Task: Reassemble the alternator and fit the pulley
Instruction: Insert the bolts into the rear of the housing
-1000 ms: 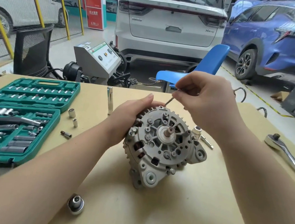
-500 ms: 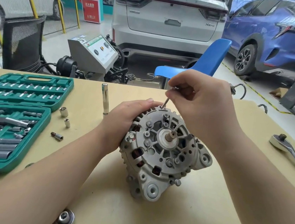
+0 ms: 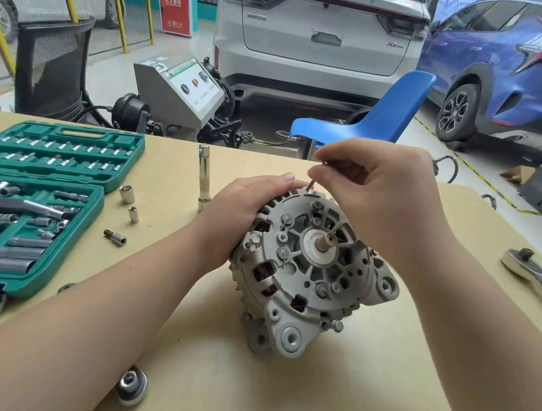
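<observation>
Little has moved: left hand [image 3: 244, 216] still grips the alternator [image 3: 309, 270] mid-table; right hand [image 3: 376, 190] pinches what looks like a bolt [image 3: 309, 185] at its twelve o'clock rim. Threading comes next.

The tan table [image 3: 325, 397] carries the alternator [image 3: 308, 277] near its middle, an open green socket case [image 3: 26, 204] at its left edge — loose sockets [image 3: 127, 194] and an extension bar [image 3: 203, 177] beside it — a ratchet [image 3: 538, 279] at the right edge, and the pulley [image 3: 131, 385] near the front.
</observation>
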`<state>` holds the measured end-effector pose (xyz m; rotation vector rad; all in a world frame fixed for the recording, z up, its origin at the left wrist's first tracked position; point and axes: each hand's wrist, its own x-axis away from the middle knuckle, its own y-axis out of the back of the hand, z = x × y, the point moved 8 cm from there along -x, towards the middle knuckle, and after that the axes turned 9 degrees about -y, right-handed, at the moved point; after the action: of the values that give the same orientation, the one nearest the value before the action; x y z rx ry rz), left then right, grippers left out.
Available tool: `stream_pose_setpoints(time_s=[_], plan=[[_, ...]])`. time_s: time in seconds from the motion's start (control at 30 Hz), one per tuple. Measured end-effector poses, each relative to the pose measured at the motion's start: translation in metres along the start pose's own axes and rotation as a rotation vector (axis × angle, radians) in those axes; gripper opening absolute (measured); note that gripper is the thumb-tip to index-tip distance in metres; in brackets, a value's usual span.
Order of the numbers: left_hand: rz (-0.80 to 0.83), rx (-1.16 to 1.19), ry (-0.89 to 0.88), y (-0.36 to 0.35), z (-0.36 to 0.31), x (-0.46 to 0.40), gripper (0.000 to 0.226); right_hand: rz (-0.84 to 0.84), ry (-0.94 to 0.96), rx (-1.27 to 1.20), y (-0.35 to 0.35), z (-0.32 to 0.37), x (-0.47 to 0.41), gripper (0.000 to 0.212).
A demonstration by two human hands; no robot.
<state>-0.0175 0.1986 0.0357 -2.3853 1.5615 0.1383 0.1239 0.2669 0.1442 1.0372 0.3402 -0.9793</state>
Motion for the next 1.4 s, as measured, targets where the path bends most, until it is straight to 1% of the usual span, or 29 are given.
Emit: stream_pose_setpoints(time_s=[0.1,0.17,0.23,0.37,0.6,0.77,0.9,1.0,1.1,1.2,1.27,1.33,1.4], plan=[[-0.010,0.010,0.030,-0.001,0.002,0.001,0.034,0.086,0.047,0.047,-0.002,0.001,-0.002,0.009],[-0.027,0.014,0.056,0.000,0.004,0.001,0.036,0.136,0.035,0.084,-0.006,-0.003,-0.002,0.012],[-0.036,0.012,0.070,-0.001,0.004,0.001,0.038,0.150,0.009,0.105,-0.011,-0.007,-0.003,0.012],[-0.051,0.005,0.065,-0.001,0.002,0.002,0.037,0.150,-0.013,0.113,-0.014,-0.007,-0.003,0.011],[-0.023,0.011,0.052,-0.004,-0.001,0.004,0.040,0.158,0.103,0.426,-0.017,0.010,0.003,0.014],[-0.011,0.039,0.049,-0.006,-0.002,0.005,0.039,0.161,0.101,0.466,-0.015,0.012,0.003,0.013],[-0.008,0.044,0.047,-0.007,-0.002,0.005,0.038,0.102,0.076,0.524,-0.017,0.013,0.003,0.019],[0.005,0.042,0.040,-0.008,-0.003,0.006,0.038,0.091,0.064,0.572,-0.019,0.013,0.003,0.022],[0.020,0.044,0.036,-0.008,-0.003,0.006,0.039,0.116,0.049,0.567,-0.016,0.013,0.001,0.022],[0.020,0.035,0.032,-0.008,-0.003,0.006,0.038,0.173,0.063,0.534,-0.015,0.015,0.000,0.018],[0.018,0.025,0.032,-0.007,-0.003,0.006,0.037,0.179,0.064,0.548,-0.016,0.015,0.001,0.016],[0.014,0.028,0.035,-0.007,-0.002,0.006,0.038,0.162,0.051,0.590,-0.018,0.015,0.001,0.019],[0.012,0.041,0.039,-0.008,-0.002,0.006,0.038,0.140,0.028,0.625,-0.020,0.013,0.001,0.028]])
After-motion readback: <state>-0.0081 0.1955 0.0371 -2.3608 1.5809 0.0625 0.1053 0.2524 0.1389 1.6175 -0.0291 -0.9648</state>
